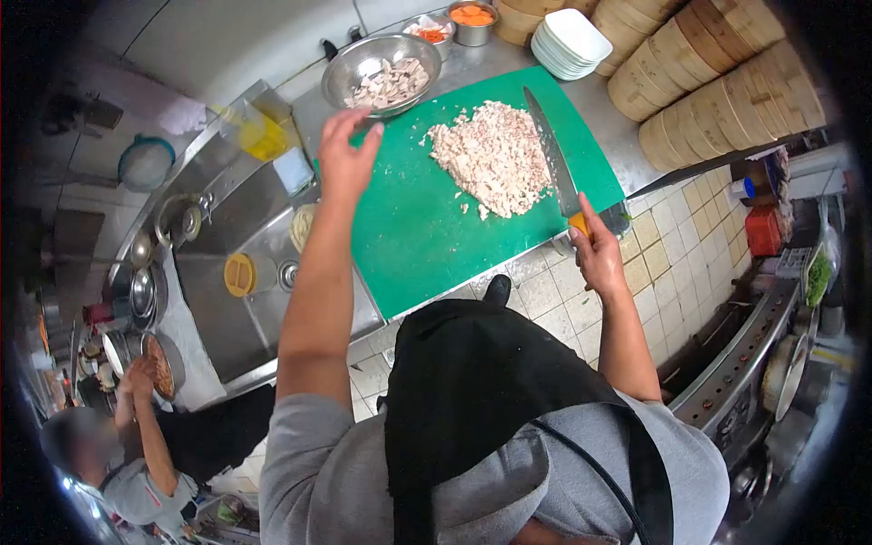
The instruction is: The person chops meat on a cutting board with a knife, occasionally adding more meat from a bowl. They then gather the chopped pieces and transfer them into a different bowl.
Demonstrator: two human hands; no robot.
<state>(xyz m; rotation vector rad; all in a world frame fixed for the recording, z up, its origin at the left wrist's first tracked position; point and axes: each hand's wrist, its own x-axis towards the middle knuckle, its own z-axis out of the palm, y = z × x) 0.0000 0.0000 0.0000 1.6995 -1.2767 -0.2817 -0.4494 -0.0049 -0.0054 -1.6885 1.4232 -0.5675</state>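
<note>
The right hand (599, 254) grips a knife (552, 154) beside chopped meat (495, 154) on a green cutting board (418, 236), while the left hand (347, 156) hovers empty near a metal bowl (380, 73)

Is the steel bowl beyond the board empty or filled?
Partly filled: pale meat pieces lie in the bowl.

White plates (570, 43) sit beside stacked bamboo steamers (718, 82); a sink (218, 336) lies left.
</note>
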